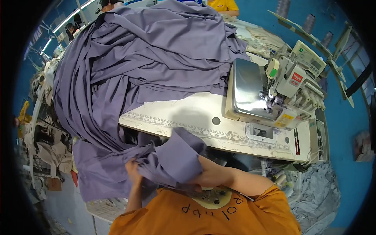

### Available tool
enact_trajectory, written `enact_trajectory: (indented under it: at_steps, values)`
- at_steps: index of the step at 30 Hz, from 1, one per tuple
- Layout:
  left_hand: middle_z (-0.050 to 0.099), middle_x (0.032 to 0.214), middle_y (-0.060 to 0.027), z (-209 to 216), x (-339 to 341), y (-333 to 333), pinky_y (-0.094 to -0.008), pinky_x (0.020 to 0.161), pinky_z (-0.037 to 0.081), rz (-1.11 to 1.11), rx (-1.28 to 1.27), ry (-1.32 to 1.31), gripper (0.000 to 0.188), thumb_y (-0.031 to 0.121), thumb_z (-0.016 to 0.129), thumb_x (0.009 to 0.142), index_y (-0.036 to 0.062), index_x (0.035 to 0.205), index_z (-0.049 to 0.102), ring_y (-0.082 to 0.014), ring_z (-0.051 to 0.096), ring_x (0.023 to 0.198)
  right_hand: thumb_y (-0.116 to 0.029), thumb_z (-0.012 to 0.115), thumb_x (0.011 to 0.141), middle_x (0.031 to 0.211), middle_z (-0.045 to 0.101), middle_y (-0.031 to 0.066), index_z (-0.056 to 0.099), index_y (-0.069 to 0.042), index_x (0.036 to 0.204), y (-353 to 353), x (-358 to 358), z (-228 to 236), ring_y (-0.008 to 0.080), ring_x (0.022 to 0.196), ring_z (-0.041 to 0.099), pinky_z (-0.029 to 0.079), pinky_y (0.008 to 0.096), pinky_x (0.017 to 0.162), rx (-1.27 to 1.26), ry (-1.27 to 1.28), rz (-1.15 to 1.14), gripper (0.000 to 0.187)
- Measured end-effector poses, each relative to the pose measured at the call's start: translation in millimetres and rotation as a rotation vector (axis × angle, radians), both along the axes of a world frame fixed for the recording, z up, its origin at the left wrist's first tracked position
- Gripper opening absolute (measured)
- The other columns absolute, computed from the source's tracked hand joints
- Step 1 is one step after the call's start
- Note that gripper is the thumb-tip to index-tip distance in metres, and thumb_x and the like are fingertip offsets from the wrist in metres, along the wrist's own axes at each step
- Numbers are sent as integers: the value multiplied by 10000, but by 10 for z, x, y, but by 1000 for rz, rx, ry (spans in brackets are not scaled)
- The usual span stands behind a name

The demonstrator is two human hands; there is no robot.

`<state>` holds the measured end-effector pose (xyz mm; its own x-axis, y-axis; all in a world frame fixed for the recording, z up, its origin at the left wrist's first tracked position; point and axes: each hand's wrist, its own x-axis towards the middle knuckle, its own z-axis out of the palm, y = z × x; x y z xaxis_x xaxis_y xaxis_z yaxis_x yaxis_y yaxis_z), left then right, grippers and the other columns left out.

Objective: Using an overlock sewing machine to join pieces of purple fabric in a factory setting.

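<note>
A grey-purple piece of fabric [178,156] is bunched and folded over in front of my body, just off the table's near edge. My left hand [134,172] is closed on its gathered left part. On the other side, my right hand [211,173] grips the fold, with most of its fingers hidden under the cloth. The piece lies against a large heap of the same cloth [156,51], which covers the far and left parts of the sewing table [184,105] and drapes down over its left side.
An overlock sewing machine [288,84] with a shiny metal cover [248,92] stands on the right. Red thread snips [297,141] lie near the table's right end. Thread cones [308,23] stand above. Grey cloth [315,196] is piled at lower right; a white basket [105,209] sits lower left.
</note>
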<state>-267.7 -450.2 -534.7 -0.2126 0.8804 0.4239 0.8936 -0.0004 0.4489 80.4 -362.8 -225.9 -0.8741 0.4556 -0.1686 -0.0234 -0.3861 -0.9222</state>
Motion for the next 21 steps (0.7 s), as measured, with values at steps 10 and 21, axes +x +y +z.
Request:
enact_trajectory:
  at_steps: [10,21]
  values:
    - [642,1037,-96,2541,-2525,1765,-306,782,511,262,798,-586,291,147,464,982,-1,1195,595,-178,622,890,-95,515,941,762,631,136,561,21,1021,1707,-191,509,214,635,623,534,339,639,-59,501,-404,148]
    - [619,1101,-153,4981,-2170,3489,-310,871,472,-150,638,985,513,308,681,884,45,1307,557,-211,623,945,-180,646,896,1451,360,227,140,61,1479,1885,-379,1678,335,1332,388,373,371,1082,783,333,-795,809]
